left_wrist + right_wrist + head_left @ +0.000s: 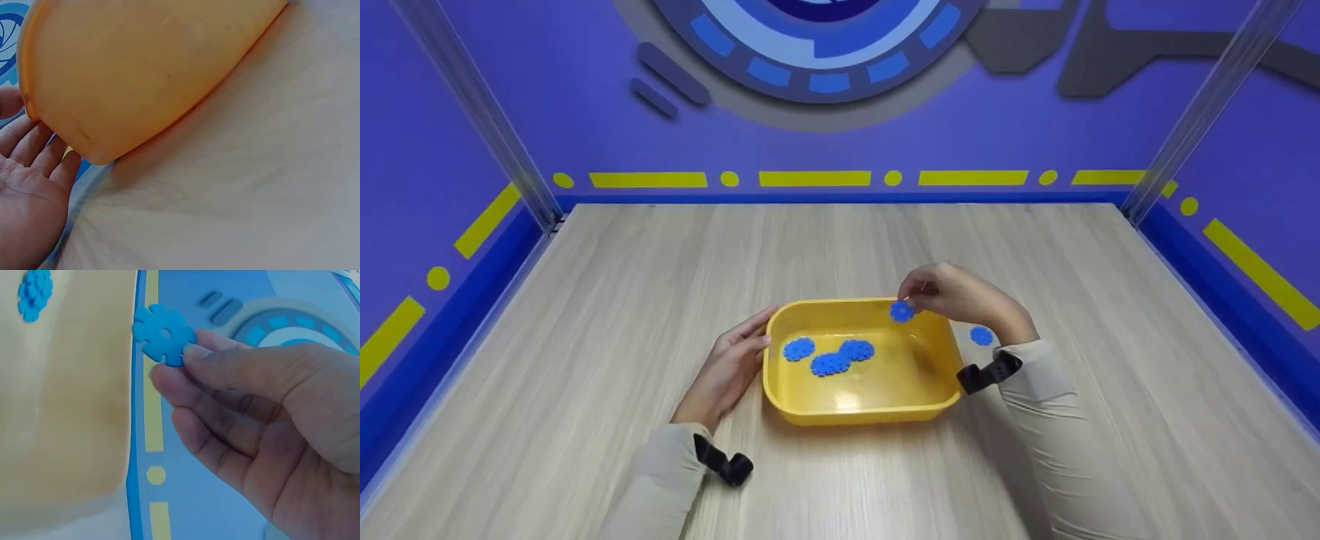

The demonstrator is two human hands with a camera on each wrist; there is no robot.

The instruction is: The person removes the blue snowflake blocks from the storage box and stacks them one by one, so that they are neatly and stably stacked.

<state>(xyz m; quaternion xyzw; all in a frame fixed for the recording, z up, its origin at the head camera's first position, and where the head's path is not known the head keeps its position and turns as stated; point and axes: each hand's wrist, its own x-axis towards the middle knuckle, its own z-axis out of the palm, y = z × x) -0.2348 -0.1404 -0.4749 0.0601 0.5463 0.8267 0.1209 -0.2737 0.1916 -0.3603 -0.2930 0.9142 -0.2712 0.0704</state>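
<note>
My left hand [729, 367] holds the left end of a yellow plastic basin [862, 415], with the thumb at the rim and the fingers along the outer wall. Over the basin's far right corner, my right hand [964, 294] pinches a blue notched plastic disc [163, 335] between thumb and fingertips. Inside the basin lie several more discs: one group [799, 349] to the left, another group [829, 364] near the middle and a third group [856, 350] touching it. One blue disc [981, 335] is on the table, right of the basin.
The basin stands on a pale wood-grain table [645, 300]. Blue panels [825, 150] with yellow stripes close off the back and both sides. A black wrist camera [724, 461] is strapped to the left sleeve, another wrist camera [990, 373] to the right.
</note>
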